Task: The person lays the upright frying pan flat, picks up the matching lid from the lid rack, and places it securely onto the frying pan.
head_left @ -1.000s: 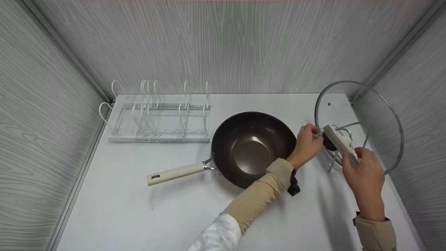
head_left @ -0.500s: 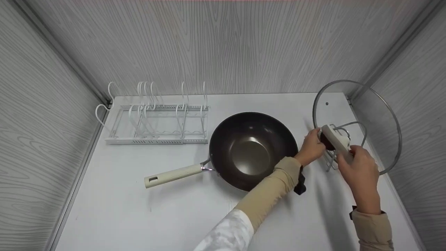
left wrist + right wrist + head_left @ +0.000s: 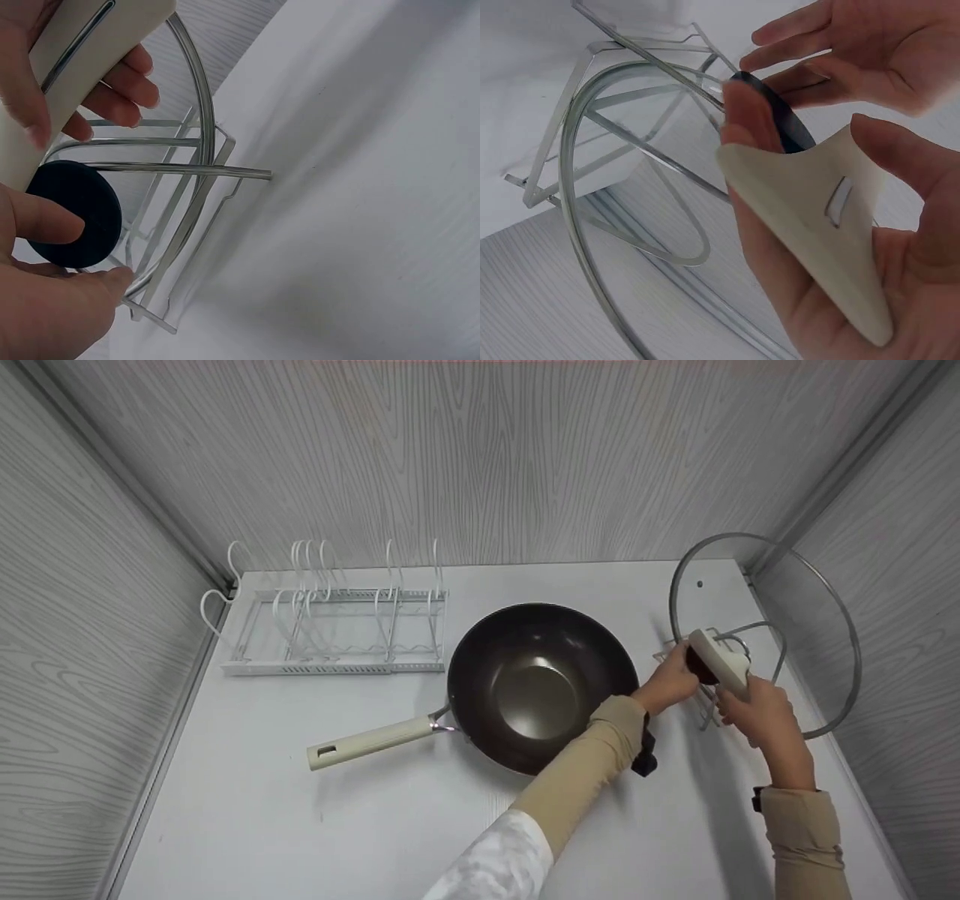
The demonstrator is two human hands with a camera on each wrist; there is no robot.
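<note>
Your left hand [image 3: 670,679] has closed in on the dark disc [image 3: 97,195] since the earlier frame, and your right hand [image 3: 763,712] has edged nearer to it. Left thumb and fingers pinch the disc; right fingers curl firmly round the cream handle [image 3: 810,202]. Both parts sit by the face of the glass lid [image 3: 795,600], which stands on edge in a wire stand [image 3: 547,161], right of the wok [image 3: 534,690]. You seem to be at the step of adjusting disc and handle against each other; whether they're joined can't be told. Your next move likely calls for a steady handle and small finger turns, without tipping the lid.
</note>
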